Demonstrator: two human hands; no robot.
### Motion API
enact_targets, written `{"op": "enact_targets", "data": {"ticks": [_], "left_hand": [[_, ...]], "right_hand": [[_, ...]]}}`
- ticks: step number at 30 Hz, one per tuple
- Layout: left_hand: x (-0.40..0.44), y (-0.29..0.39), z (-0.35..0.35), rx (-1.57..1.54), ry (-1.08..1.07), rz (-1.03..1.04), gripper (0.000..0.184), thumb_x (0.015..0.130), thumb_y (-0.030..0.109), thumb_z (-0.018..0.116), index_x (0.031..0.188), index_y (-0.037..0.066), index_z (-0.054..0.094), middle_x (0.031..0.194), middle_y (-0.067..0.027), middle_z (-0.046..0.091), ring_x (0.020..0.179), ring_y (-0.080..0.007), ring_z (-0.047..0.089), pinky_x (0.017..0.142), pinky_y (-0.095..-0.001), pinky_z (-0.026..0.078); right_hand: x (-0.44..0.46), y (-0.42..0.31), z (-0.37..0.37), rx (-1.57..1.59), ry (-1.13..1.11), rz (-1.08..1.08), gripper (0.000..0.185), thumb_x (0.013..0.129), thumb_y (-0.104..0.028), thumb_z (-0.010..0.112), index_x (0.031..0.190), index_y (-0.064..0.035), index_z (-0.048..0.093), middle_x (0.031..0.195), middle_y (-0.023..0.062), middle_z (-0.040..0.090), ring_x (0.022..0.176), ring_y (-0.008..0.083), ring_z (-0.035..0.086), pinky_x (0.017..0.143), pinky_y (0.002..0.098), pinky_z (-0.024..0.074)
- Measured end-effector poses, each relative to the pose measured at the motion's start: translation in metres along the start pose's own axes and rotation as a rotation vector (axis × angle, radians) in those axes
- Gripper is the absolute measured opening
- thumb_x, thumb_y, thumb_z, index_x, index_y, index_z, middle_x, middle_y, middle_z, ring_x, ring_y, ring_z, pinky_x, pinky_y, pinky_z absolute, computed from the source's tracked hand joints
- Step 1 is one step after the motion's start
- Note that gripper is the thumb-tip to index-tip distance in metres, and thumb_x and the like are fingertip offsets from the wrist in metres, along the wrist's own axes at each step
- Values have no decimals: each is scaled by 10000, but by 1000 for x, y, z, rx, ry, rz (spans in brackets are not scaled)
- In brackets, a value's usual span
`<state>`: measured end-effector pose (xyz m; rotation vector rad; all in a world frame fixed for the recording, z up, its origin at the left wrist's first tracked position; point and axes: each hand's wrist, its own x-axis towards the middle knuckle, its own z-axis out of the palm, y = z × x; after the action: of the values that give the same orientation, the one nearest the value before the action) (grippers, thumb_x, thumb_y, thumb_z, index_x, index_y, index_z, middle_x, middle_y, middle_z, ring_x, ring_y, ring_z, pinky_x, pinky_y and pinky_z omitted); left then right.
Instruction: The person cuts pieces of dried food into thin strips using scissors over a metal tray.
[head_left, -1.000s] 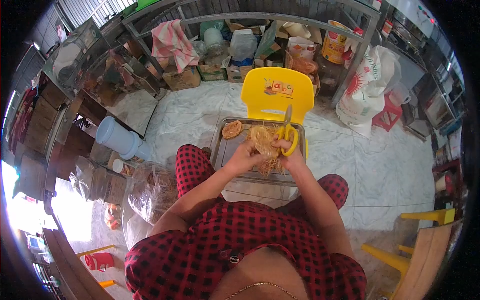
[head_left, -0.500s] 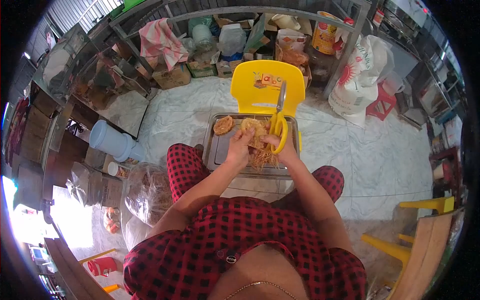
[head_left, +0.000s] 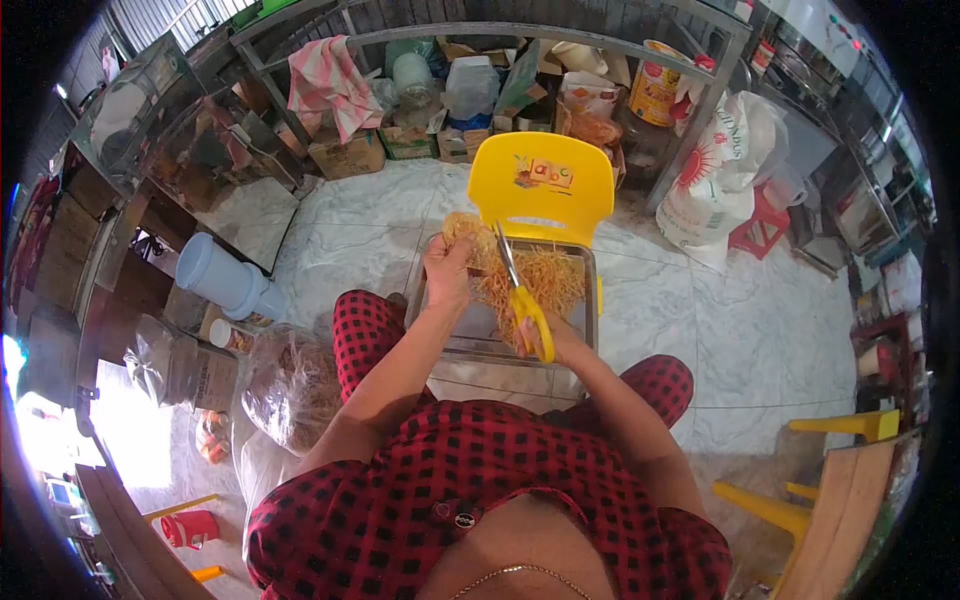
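My left hand (head_left: 449,268) pinches a flat, round, golden-brown piece (head_left: 466,236) above the left back part of a metal tray (head_left: 470,352). Yellow-handled scissors (head_left: 528,303) are in my right hand (head_left: 555,340), their blades pointing up and left, with the tips beside the round piece. Thin golden-brown shreds (head_left: 550,280) lie heaped on the right side of the tray, under and behind the scissors. My left hand hides part of the tray's left side.
A yellow chair (head_left: 541,185) stands behind the tray. At the left are white buckets (head_left: 215,272) and a clear bag of brown stuff (head_left: 292,390). A white sack (head_left: 712,180) and a red stool (head_left: 762,222) stand at the back right.
My left hand has moved left and away from my right, with the round piece. The scissors have come down and tilted left. More of the shreds show on the tray.
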<state>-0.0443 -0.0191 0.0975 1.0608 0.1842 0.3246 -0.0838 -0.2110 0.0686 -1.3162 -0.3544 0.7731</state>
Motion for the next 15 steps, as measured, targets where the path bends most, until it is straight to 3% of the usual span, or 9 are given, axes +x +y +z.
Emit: {"op": "enact_targets", "data": {"ticks": [3,5,15], "left_hand": [[-2,-5,0,-30,40,-17,99,833,75,555,919,29,565,821,-62,620,633,-149,611,457,-298,516],[1,-16,-3,-92,44,11,86,798,67,588,880,44,593,759,-20,613,584,-103,575,442,-238,466],[-4,-16,6,-106,-10,-2,67,810,43,554,860,23,593,774,-21,613,633,-95,579,520,-258,495]], "right_hand": [[-3,5,3,-72,-27,-90,297,875,-300,539,1056,-82,449,761,-27,483,601,74,486,521,225,447],[-7,-1,4,-119,-13,-69,286,880,-298,533,1054,-89,447,771,-29,480,612,71,481,528,223,445],[-3,9,0,-168,14,-90,357,875,-385,538,1053,-93,440,760,-7,476,584,74,474,519,226,435]]}}
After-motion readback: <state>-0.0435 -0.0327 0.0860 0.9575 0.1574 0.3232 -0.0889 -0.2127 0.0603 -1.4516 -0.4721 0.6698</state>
